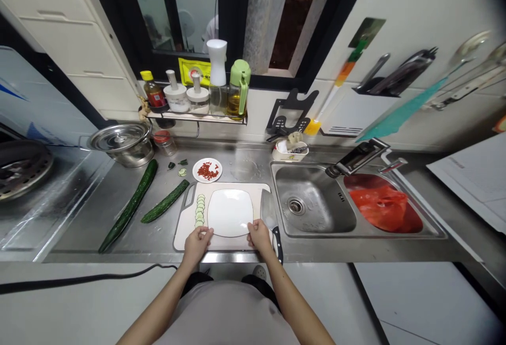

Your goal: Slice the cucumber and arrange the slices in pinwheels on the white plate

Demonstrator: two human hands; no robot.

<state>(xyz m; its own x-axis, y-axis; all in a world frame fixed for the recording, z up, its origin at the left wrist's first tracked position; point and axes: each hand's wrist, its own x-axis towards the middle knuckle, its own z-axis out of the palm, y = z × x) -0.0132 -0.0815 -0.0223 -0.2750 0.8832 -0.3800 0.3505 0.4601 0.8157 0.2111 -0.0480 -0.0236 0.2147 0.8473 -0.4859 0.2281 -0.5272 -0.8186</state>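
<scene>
A white square plate [230, 212] with rounded corners lies over the middle of the cutting board [184, 237]. My left hand [196, 246] pinches the plate's near left corner, and my right hand [260, 237] grips its near right corner. Just left of the plate, a row of cucumber slices [200, 209] runs along the board. On the board's right side rests a cleaver [268, 210], its black handle pointing toward me and passing beside my right hand. Beyond the board sits a small round plate [216, 175] holding chopped red pieces [207, 170].
Left of the board lie a whole cucumber [132, 203] and a cut cucumber [166, 201]. A lidded steel pot [124, 142] stands behind them. At right is the sink [316, 224], with a faucet [356, 158] and a red plastic bag [379, 205]. Bottles line a wall rack [197, 118].
</scene>
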